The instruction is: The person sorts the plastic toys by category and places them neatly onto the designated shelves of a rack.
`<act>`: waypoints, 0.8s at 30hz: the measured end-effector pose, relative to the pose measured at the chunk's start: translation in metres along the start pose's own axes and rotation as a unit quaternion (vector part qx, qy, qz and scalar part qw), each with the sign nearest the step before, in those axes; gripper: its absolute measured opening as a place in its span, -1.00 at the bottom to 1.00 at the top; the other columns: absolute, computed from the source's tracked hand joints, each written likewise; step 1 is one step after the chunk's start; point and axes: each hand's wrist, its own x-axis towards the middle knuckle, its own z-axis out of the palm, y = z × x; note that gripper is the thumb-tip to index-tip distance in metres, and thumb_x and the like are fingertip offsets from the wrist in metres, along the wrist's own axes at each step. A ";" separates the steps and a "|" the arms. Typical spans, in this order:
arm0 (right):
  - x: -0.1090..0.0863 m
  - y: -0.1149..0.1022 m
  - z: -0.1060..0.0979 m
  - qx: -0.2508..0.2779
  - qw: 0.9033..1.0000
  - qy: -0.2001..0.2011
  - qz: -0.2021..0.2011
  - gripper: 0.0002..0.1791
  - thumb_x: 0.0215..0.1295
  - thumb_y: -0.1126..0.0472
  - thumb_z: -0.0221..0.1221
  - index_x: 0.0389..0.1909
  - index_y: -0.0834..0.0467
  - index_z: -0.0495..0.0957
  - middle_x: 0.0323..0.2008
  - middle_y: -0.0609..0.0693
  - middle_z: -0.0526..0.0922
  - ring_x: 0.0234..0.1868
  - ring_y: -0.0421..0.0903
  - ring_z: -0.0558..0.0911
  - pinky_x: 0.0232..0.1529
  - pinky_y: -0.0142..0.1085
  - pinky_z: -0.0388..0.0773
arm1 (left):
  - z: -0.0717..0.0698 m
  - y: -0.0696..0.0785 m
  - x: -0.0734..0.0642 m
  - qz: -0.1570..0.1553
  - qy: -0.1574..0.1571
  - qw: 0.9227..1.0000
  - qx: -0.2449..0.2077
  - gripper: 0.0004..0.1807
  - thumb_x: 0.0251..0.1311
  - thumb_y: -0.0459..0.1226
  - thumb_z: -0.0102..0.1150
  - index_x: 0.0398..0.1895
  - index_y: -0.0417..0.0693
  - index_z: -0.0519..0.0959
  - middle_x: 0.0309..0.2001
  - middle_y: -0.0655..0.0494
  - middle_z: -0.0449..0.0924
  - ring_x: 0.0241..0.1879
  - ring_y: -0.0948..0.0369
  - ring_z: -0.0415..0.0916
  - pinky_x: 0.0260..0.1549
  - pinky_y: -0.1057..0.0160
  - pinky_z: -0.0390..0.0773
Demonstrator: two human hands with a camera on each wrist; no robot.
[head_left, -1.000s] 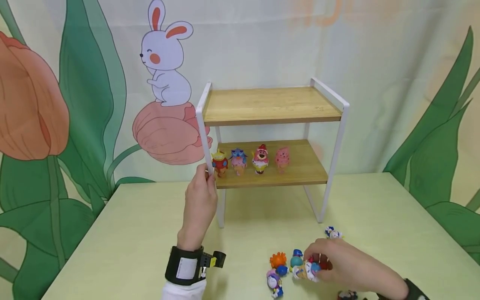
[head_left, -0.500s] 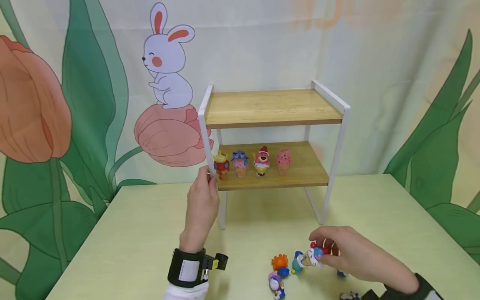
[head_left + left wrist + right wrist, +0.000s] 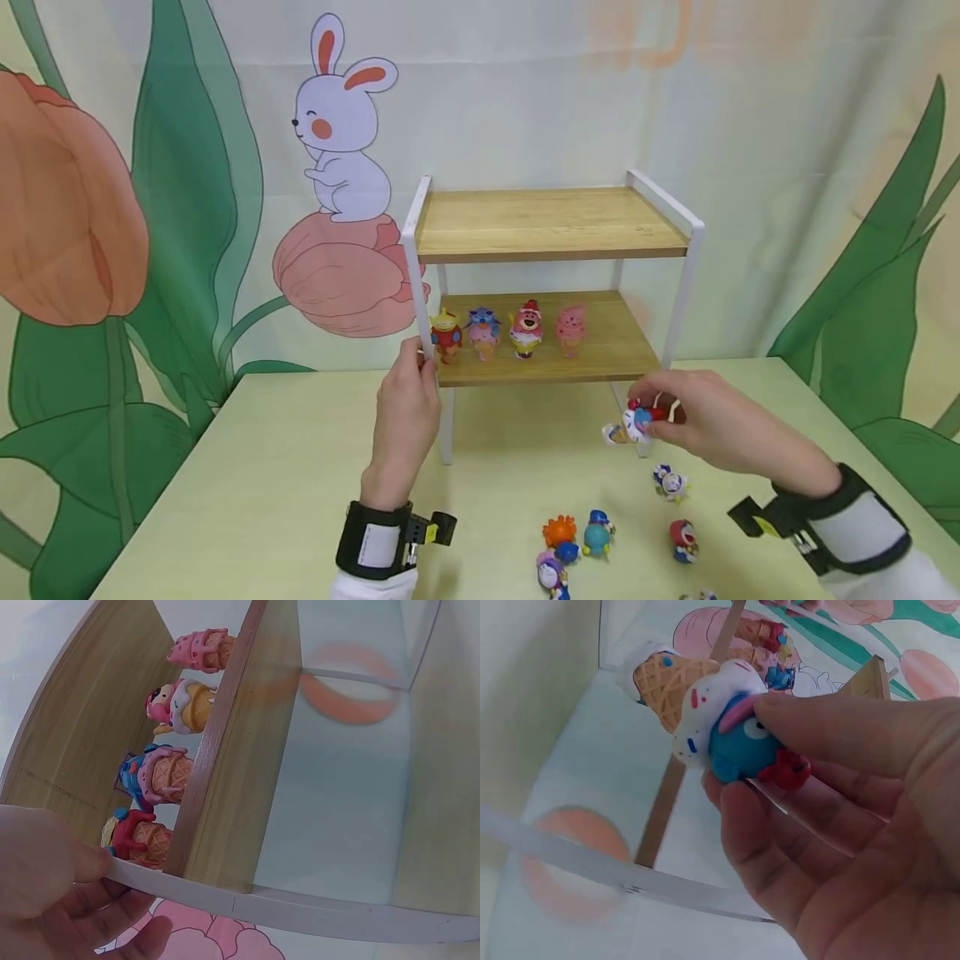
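My left hand grips the white left post of a two-tier shelf, with thumb and fingers on opposite sides of it. Near the shelf's right front leg, my right hand pinches an ice-cream-cone figurine between thumb and fingers. This figurine has a blue face, white sprinkled icing and red parts; its waffle cone points away from the palm. On the lower board stand several cone figurines in a row: a red-and-yellow one, a blue-and-pink one, a red-hatted one and a pink one.
Loose figurines lie on the pale table: an orange spiky one, a teal one, a purple one, a white-and-blue one and a red one. A printed curtain hangs behind the shelf.
My right hand has lifted the blue-faced cone figurine from among the loose ones and carried it up and away toward the shelf's right front leg. The left hand keeps its grip on the post.
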 end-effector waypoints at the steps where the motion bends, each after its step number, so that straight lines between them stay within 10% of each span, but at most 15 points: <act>1: 0.004 0.000 -0.003 -0.007 1.000 0.005 -0.008 -0.70 0.16 0.35 0.36 -0.08 0.16 0.60 -0.32 -0.19 0.62 -0.32 -0.25 0.56 -0.34 -0.35 0.56 | 0.000 0.000 0.000 -0.001 0.001 1.000 0.001 -0.73 0.41 -0.43 0.01 0.11 -0.30 0.38 -0.16 -0.18 0.59 -0.29 0.00 0.59 -0.36 0.05 0.62; 24: 0.083 -0.016 -0.043 -0.174 0.984 0.030 -0.009 -0.78 0.09 0.61 0.21 -0.28 0.31 0.56 -0.41 0.08 0.59 -0.40 -0.03 0.53 -0.34 -0.19 0.52 | 0.001 -0.003 -0.001 0.003 0.006 1.000 0.012 -0.73 0.40 -0.41 0.03 0.11 -0.29 0.39 -0.19 -0.16 0.60 -0.36 0.00 0.57 -0.43 0.05 0.59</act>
